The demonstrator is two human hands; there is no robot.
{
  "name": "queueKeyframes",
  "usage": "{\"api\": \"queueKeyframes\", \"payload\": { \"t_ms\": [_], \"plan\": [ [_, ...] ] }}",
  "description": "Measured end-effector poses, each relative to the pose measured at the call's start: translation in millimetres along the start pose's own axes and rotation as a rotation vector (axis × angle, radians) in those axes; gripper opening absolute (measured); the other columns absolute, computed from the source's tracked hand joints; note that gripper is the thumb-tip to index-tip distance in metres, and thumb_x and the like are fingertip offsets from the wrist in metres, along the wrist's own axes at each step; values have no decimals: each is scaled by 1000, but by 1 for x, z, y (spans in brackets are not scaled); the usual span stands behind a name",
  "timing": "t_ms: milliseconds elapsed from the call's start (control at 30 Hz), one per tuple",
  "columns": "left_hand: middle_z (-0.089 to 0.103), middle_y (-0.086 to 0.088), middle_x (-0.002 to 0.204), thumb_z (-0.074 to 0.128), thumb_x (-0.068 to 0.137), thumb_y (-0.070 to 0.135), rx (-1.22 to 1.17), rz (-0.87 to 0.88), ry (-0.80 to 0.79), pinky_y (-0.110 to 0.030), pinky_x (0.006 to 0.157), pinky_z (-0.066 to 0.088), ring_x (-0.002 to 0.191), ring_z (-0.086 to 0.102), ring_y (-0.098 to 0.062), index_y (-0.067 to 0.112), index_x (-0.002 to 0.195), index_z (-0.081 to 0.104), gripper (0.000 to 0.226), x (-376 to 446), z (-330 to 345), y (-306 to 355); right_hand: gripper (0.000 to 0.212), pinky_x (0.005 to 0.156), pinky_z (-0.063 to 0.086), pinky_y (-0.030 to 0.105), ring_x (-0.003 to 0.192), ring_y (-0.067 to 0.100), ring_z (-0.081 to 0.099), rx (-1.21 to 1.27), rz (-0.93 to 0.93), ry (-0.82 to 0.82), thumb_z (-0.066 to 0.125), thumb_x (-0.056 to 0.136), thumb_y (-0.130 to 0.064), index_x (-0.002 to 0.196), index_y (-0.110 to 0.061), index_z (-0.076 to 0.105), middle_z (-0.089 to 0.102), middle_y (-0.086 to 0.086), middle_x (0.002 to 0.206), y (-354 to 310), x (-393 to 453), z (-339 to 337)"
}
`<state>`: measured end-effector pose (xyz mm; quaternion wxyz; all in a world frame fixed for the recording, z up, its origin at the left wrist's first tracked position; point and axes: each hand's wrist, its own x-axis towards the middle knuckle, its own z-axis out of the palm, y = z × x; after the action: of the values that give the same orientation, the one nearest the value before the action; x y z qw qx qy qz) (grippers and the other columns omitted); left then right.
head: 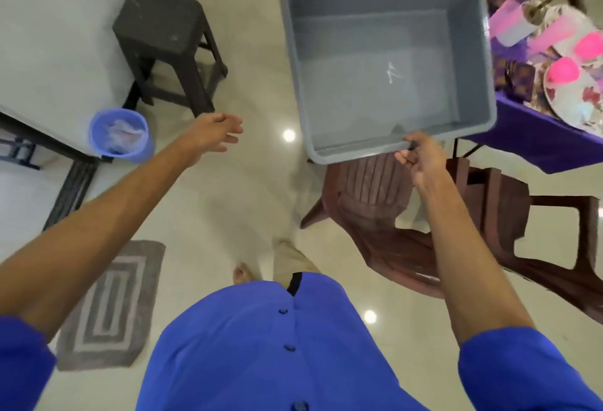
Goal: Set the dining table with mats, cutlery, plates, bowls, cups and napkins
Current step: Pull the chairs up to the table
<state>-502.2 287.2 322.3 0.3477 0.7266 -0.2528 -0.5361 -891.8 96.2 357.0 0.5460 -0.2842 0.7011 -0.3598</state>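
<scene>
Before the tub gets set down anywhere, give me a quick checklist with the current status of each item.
1. Grey tub empty: ok, only bare bottom shows.
2. Right hand grips the tub's near rim: ok.
3. Left hand free to help: ok, open and holding nothing.
4. Tub held two-handed: not ok, one hand only, tub tilted.
5. Brown chair below the tub free to take it: cannot tell, seat partly hidden.
6. Dining table set: cannot tell, only a corner with plates shows.

Both arms reach forward, left hand loose with relaxed fingers, right hand curled in a grip.
</scene>
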Motion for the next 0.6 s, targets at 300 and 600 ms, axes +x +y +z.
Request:
{"api": "queueKeyframes", "payload": {
  "t_ms": [300,600],
  "plan": [
    [72,-5,122,22,110,57,-246,-3,95,-47,89,62,102,75,-23,20,132,61,58,79,-87,33,10,62,61,34,49,15,64,-321,-90,-254,73,77,-4,84,-1,67,66,5,58,-22,24,193],
    [73,-25,112,64,103,23,-357,-180,319,-33,67,63,78,74,-23,-2,116,67,29,221,-216,39,9,72,63,40,71,30,67,-556,-108,-456,76,80,-3,79,5,71,65,23,78,-65,102,446]
  ]
}}
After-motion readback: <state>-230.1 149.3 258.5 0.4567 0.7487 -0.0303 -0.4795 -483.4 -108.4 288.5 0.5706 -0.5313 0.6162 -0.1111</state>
